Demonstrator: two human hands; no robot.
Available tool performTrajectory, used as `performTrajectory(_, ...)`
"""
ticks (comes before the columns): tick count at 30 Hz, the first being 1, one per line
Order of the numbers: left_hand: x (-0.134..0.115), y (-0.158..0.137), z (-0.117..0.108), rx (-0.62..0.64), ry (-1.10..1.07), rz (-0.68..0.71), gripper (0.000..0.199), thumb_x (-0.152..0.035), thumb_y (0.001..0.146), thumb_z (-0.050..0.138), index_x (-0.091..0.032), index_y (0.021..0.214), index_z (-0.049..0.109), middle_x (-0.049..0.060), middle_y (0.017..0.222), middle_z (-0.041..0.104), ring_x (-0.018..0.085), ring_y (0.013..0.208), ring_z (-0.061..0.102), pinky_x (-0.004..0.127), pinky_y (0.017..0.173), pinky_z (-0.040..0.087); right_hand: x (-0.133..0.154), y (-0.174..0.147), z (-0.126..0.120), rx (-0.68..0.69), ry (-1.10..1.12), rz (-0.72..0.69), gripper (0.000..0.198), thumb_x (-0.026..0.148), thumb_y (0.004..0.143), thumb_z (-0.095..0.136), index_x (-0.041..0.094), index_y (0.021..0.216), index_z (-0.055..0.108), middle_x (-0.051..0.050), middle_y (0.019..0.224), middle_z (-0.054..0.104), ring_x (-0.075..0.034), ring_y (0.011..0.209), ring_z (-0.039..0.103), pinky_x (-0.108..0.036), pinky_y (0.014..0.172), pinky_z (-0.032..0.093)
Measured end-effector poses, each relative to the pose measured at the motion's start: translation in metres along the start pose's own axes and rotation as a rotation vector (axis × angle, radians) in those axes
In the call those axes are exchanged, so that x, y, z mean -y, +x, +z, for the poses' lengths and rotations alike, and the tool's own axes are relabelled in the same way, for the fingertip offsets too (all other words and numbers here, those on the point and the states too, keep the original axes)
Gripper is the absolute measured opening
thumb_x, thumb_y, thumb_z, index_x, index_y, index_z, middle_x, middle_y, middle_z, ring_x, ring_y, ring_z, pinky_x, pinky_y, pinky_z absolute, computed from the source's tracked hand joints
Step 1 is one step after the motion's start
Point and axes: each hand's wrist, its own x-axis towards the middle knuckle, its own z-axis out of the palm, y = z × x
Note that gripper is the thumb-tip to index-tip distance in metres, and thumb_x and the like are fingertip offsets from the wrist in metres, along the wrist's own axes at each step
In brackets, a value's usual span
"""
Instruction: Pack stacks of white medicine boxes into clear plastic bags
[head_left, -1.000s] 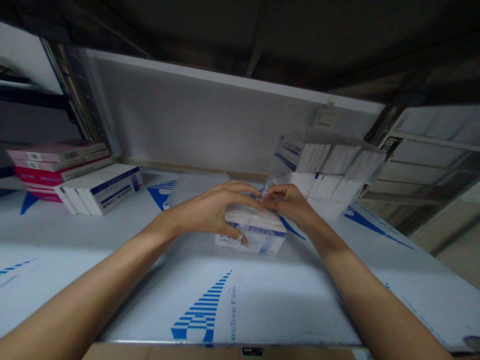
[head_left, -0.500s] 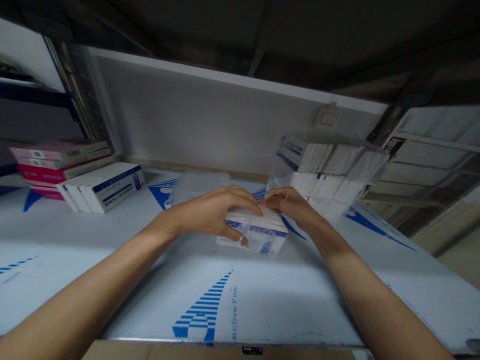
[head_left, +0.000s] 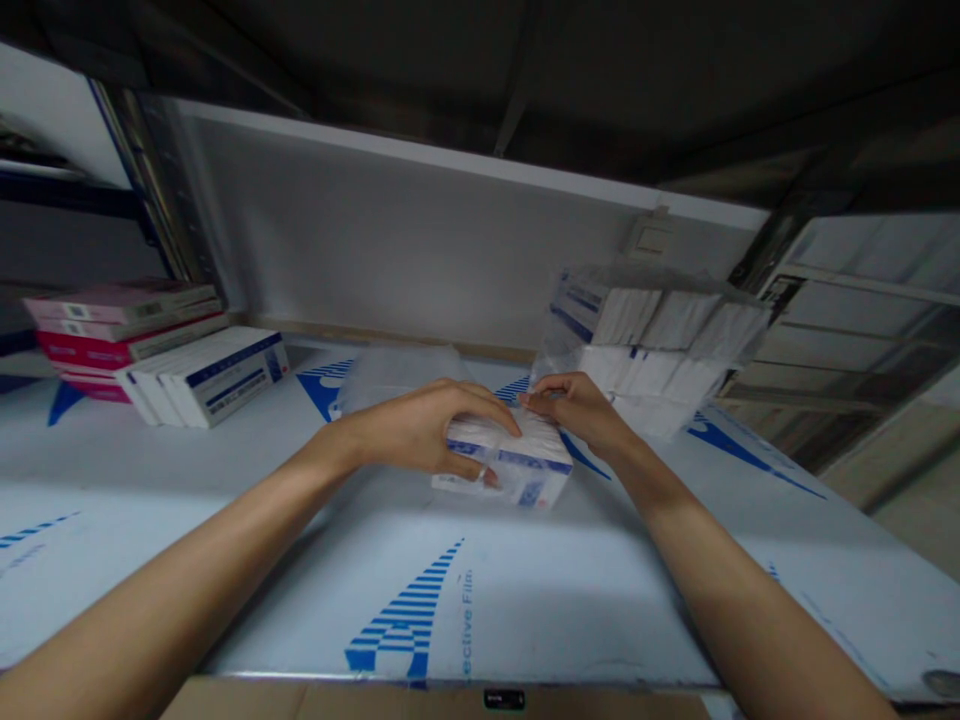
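Observation:
A pack of white-and-blue cartons [head_left: 536,465], bundled in clear plastic film, lies on the shelf in front of me. My left hand [head_left: 457,425] is wrapped round its left part, thumb on the front face and fingers across the top. At the pack's far upper edge, my right hand [head_left: 566,400] is closed in a pinch on the plastic wrap. The fingertips hide most of the pinched film. Behind my left hand lies a translucent plastic sheet or bag [head_left: 401,365], partly covered by the hand.
At right stands a stack of film-wrapped cartons [head_left: 645,345]. On the left are several white-and-blue cartons [head_left: 232,375] beside a pile of pink boxes [head_left: 124,325]. The shelf [head_left: 585,600] wears blue-printed protective film. A dark upper shelf [head_left: 420,70] hangs overhead.
The view has shifted very slightly. Both hands keep nearly the same position on the pack, and the pack stays in place.

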Motion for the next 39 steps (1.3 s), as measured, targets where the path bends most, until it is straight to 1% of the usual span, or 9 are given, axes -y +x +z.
performTrajectory(4, 0.001, -0.002, -0.005, 0.056, -0.071, 0.003, 0.038, -0.020, 0.083, 0.075, -0.023, 0.121, 0.071, 0.008, 0.136, 0.067, 0.022, 0.127, 0.060, 0.037, 0.109, 0.044, -0.009, 0.004, -0.003, -0.078, -0.008, -0.133, 0.031, 0.038, 0.063, 0.079, 0.022, 0.081, 0.061, 0.000, 0.080, 0.064, -0.016, 0.069, 0.060, -0.028, 0.062, 0.047)
performTrajectory(7, 0.005, -0.005, -0.012, 0.064, -0.180, -0.007, 0.032, -0.017, 0.085, 0.067, -0.021, 0.116, 0.073, 0.009, 0.132, 0.069, 0.023, 0.127, 0.061, 0.039, 0.110, 0.045, 0.000, 0.000, -0.010, -0.125, -0.041, -0.298, 0.030, 0.036, 0.072, 0.075, 0.023, 0.096, 0.062, -0.004, 0.104, 0.068, -0.017, 0.080, 0.067, -0.032, 0.072, 0.054)
performTrajectory(10, 0.011, -0.007, -0.015, -0.050, -0.261, -0.049, 0.029, -0.019, 0.086, 0.061, -0.020, 0.112, 0.073, 0.008, 0.124, 0.073, 0.024, 0.120, 0.065, 0.041, 0.106, 0.048, 0.021, -0.014, -0.016, 0.104, -0.149, -0.436, 0.032, 0.040, 0.085, 0.070, 0.025, 0.113, 0.067, -0.006, 0.120, 0.069, -0.022, 0.108, 0.066, -0.038, 0.096, 0.052)
performTrajectory(12, 0.014, -0.007, -0.015, -0.189, -0.263, -0.105, 0.026, -0.022, 0.085, 0.059, -0.018, 0.105, 0.074, 0.008, 0.115, 0.075, 0.024, 0.111, 0.067, 0.041, 0.101, 0.050, 0.034, -0.024, -0.019, 0.355, -0.257, -0.429, 0.048, 0.042, 0.079, 0.078, 0.028, 0.125, 0.066, -0.005, 0.130, 0.068, -0.025, 0.121, 0.062, -0.041, 0.106, 0.046)
performTrajectory(15, 0.017, -0.007, -0.014, -0.345, -0.202, -0.164, 0.023, -0.026, 0.084, 0.057, -0.017, 0.097, 0.074, 0.007, 0.105, 0.076, 0.023, 0.103, 0.069, 0.040, 0.098, 0.051, 0.042, -0.032, -0.017, 0.475, -0.381, -0.423, 0.066, 0.037, 0.070, 0.086, 0.032, 0.132, 0.064, -0.003, 0.138, 0.065, -0.026, 0.126, 0.060, -0.043, 0.111, 0.042)
performTrajectory(23, 0.022, -0.006, -0.009, -0.426, -0.047, -0.301, 0.032, -0.040, 0.094, 0.052, -0.017, 0.096, 0.075, 0.007, 0.104, 0.077, 0.023, 0.103, 0.068, 0.037, 0.096, 0.051, 0.042, -0.048, -0.002, 0.247, -0.438, -0.393, 0.067, 0.027, 0.066, 0.082, 0.024, 0.130, 0.061, -0.007, 0.129, 0.068, -0.025, 0.116, 0.063, -0.040, 0.102, 0.046)
performTrajectory(31, 0.018, 0.002, 0.001, -0.485, -0.034, -0.401, 0.037, -0.045, 0.097, 0.048, -0.020, 0.097, 0.074, 0.008, 0.109, 0.077, 0.026, 0.107, 0.069, 0.035, 0.089, 0.055, 0.058, -0.095, -0.034, 0.026, -0.360, -0.060, 0.059, 0.025, 0.057, 0.084, 0.024, 0.112, 0.065, -0.004, 0.108, 0.071, -0.025, 0.097, 0.065, -0.037, 0.084, 0.048)
performTrajectory(35, 0.010, 0.012, 0.016, -0.360, 0.010, -0.361, 0.034, -0.041, 0.097, 0.049, -0.019, 0.105, 0.074, 0.007, 0.111, 0.077, 0.024, 0.103, 0.070, 0.035, 0.091, 0.054, 0.052, -0.114, -0.065, -0.154, -0.405, 0.061, 0.054, 0.028, 0.058, 0.081, 0.025, 0.109, 0.064, -0.005, 0.106, 0.070, -0.026, 0.097, 0.065, -0.037, 0.083, 0.047)
performTrajectory(39, -0.002, 0.032, 0.046, -0.130, 0.130, -0.185, 0.035, -0.035, 0.098, 0.048, -0.021, 0.121, 0.070, 0.008, 0.126, 0.072, 0.024, 0.117, 0.066, 0.040, 0.107, 0.048, 0.022, -0.120, -0.093, -0.369, -0.554, 0.162, 0.051, 0.036, 0.060, 0.080, 0.026, 0.107, 0.064, -0.006, 0.100, 0.069, -0.026, 0.086, 0.065, -0.036, 0.075, 0.047)
